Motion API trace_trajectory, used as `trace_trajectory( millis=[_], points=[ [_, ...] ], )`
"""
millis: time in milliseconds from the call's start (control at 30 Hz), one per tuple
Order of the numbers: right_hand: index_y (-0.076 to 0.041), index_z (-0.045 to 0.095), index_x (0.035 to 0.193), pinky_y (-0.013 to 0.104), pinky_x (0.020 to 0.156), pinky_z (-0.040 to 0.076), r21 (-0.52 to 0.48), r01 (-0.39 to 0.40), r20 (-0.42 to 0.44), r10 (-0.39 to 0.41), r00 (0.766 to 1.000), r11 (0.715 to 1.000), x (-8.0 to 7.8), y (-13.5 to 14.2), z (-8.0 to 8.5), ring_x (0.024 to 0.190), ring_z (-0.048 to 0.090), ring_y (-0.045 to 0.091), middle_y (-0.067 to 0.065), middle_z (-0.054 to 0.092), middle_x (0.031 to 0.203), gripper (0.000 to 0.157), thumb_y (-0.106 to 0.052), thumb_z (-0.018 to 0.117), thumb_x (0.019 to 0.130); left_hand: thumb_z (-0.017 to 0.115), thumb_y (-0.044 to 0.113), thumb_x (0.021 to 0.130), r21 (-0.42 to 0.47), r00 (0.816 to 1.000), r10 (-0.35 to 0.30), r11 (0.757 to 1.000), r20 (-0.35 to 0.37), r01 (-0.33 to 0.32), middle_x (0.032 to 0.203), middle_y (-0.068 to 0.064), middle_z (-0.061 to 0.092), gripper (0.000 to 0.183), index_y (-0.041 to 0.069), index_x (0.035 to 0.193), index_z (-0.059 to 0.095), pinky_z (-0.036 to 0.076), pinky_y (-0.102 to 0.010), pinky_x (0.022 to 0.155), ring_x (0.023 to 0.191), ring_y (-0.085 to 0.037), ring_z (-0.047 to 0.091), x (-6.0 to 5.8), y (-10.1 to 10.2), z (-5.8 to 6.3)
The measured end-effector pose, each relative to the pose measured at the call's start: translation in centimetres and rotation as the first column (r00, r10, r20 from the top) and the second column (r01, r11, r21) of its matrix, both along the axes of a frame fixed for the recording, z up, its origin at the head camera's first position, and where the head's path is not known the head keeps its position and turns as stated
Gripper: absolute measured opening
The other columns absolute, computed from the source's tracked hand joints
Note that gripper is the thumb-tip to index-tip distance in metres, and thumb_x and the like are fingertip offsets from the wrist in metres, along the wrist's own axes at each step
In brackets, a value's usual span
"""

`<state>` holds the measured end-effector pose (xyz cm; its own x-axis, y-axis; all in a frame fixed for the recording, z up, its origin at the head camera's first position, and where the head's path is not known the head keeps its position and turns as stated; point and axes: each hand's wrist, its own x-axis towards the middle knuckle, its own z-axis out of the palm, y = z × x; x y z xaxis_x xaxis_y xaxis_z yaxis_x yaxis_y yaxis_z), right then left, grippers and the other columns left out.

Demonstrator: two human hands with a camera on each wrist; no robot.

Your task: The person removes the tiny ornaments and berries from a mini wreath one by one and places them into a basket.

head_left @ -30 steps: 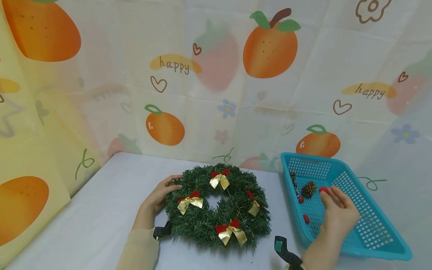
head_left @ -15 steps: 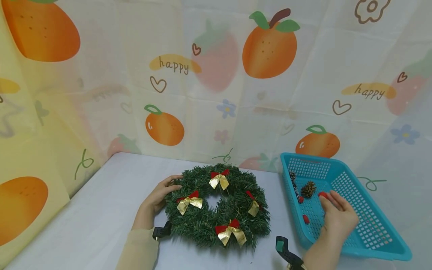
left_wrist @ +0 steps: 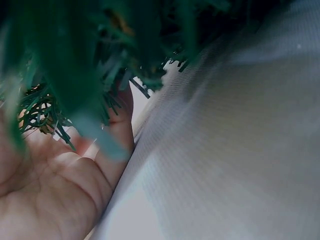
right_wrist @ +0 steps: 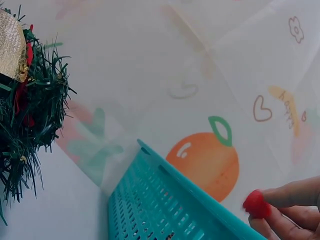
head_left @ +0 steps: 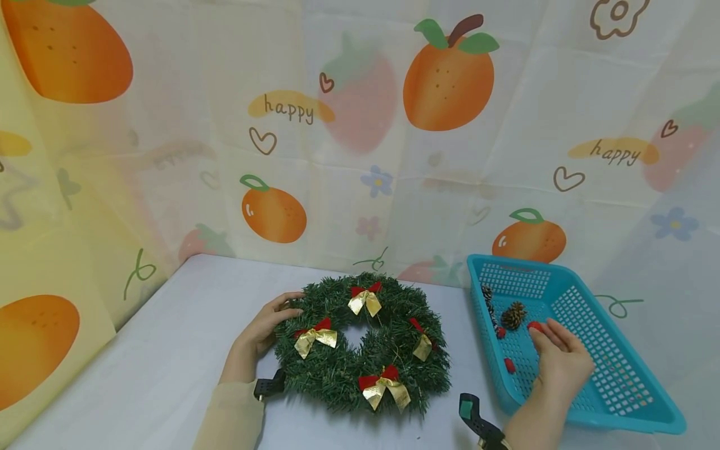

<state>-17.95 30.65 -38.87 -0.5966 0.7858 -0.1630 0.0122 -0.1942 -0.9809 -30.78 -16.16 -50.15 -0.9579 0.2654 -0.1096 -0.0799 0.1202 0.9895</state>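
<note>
A green Christmas wreath (head_left: 337,381) with several red-and-gold bows lies on the white table. My left hand (head_left: 270,325) holds its left edge; the left wrist view shows the palm (left_wrist: 55,190) close against the needles, with the fingertips hidden in the greenery. Over the blue basket (head_left: 635,381), my right hand (head_left: 562,359) pinches a small red ball-like ornament (right_wrist: 257,204) between thumb and fingers. Inside the basket are a brown pine cone (head_left: 514,315), darker cones (head_left: 487,294) along the left wall and two small red pieces, one of them lower down (head_left: 509,365).
The basket stands to the right of the wreath, with a strip of white table (head_left: 458,350) between them. Behind the table hangs a fruit-printed cloth (head_left: 450,200). Black wrist mounts (head_left: 478,420) sit on both wrists.
My right hand has shifted slightly left and down with the red ornament still pinched. The left hand and the wreath stay in place.
</note>
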Motion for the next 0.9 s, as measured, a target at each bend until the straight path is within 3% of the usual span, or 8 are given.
trace_trajectory(
  millis=[267,500,900],
  points=[
    [-0.013,0.065,0.121,0.007,0.065,0.053,0.01,0.006,-0.009,-0.006,1.0,1.0,-0.03,-0.08,-0.05,0.07,0.062,-0.007,-0.02,0.062,0.073,0.033,-0.001,0.065,0.09,0.061,0.022,0.095,0.011,1.0,0.003,1.0,-0.005,-0.003,0.166,-0.018,0.017,0.054,0.007,0.145,0.045,0.003,-0.075,0.116,0.154,-0.045,0.005,0.07,0.0,0.04],
    [-0.023,0.067,0.102,0.008,0.064,0.054,-0.018,-0.002,-0.027,0.001,1.0,1.0,0.04,0.04,-0.03,0.069,0.062,-0.006,-0.019,0.064,0.072,0.026,0.0,0.068,0.088,0.061,0.021,0.095,0.016,1.0,0.001,1.0,0.002,-0.001,0.166,-0.018,0.015,0.053,0.007,0.144,0.046,0.002,-0.078,0.114,0.154,-0.045,0.002,0.18,0.04,0.13],
    [-0.023,0.067,0.1,0.008,0.065,0.054,-0.027,-0.013,-0.037,0.012,0.999,1.0,0.08,0.03,-0.04,0.07,0.063,-0.005,-0.019,0.065,0.072,0.026,0.0,0.067,0.089,0.062,0.022,0.095,0.021,1.0,0.003,1.0,0.015,-0.003,0.166,-0.018,0.015,0.053,0.008,0.144,0.046,0.0,-0.082,0.109,0.154,-0.045,0.002,0.27,0.17,0.18]
  ],
)
